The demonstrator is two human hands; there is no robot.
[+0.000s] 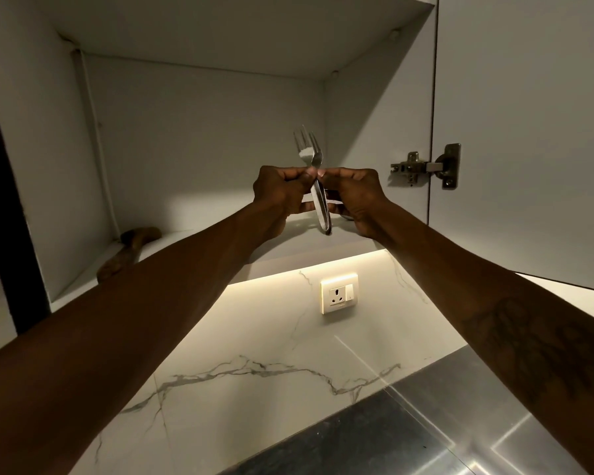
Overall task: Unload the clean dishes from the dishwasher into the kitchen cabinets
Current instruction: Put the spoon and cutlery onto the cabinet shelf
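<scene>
The forks point(320, 205), two by the doubled tines, are standing upright at the centre of the frame with tines up and handles hanging down. They are in front of the open cabinet point(203, 132), just above its lower shelf point(172, 240). A brown wooden utensil point(131, 246) is lying on that shelf at the lower left, well apart from the forks. A metal hinge point(426, 166) is sitting to the right, on the open door point(528, 132). Below the cabinet, a wall socket point(339, 293) is showing on the lit marble wall point(254, 337), above the tabletop point(357, 437). The left hand point(282, 197) and right hand point(355, 197) are reaching up on extended arms. Fingers point(297, 178) of both are pinching the fork necks from opposite sides.
</scene>
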